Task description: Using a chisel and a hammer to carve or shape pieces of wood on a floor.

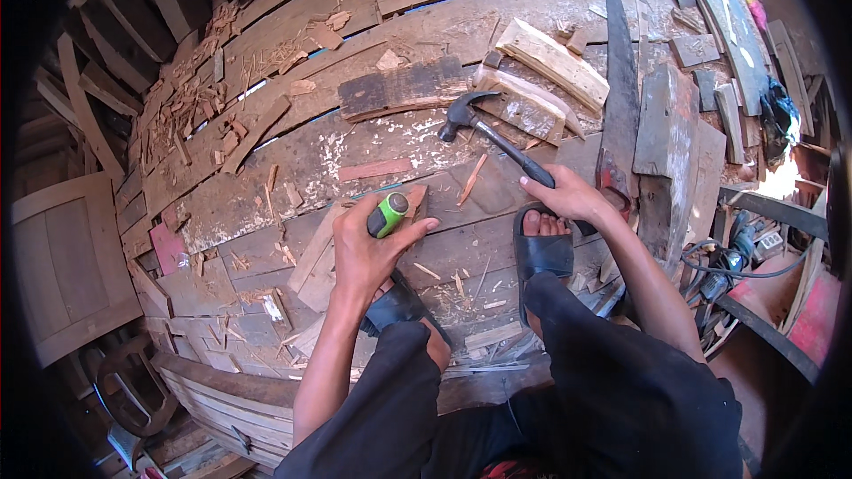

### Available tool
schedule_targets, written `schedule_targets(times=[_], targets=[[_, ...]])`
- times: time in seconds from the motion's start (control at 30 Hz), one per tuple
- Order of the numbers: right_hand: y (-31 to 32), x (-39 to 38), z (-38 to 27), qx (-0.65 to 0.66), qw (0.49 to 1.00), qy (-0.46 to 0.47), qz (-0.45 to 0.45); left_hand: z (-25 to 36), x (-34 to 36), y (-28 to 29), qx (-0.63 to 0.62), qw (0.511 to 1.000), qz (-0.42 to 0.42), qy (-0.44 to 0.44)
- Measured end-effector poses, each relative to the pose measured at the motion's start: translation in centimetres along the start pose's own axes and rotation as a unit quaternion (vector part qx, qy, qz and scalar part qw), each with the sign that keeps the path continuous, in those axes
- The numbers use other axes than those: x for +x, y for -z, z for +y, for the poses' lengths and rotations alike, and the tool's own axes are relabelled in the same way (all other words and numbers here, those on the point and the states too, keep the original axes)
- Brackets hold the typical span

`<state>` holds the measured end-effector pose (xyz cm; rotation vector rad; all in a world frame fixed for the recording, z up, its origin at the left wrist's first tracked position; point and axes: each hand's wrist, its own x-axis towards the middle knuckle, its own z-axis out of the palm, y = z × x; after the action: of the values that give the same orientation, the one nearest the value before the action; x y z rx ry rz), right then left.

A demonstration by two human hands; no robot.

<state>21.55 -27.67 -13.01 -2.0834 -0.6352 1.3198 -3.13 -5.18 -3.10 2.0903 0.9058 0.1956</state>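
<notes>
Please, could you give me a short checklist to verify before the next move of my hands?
1. Hammer gripped in right hand: ok.
2. Green-handled tool held in left hand: ok.
3. Tool's working end placed properly: cannot tell, it is hidden.
4. Hammer head apart from left hand: ok.
5. Toes covered: not ok, bare in the open black sandal.
6. Floor free of wood chips: not ok, scattered around.

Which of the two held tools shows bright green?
The green-handled tool in the left hand; the hammer in the right hand is dark, showing no green.
</notes>
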Motion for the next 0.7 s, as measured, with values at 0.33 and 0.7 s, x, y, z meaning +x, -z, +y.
schedule_targets(times=[0.33, 0.7], targets=[[-0.1, -0.2, -0.1, 0.0, 1.0, -0.008, -0.003, 0.5, -0.1, 0.5, -0.044, 0.999, 0.004, 0.013], [-0.1, -0.8, -1.7, 0.009, 0.999, -0.047, -0.019, 1.1, -0.5, 4.0, -0.183, 0.978, 0.086, 0.057]])
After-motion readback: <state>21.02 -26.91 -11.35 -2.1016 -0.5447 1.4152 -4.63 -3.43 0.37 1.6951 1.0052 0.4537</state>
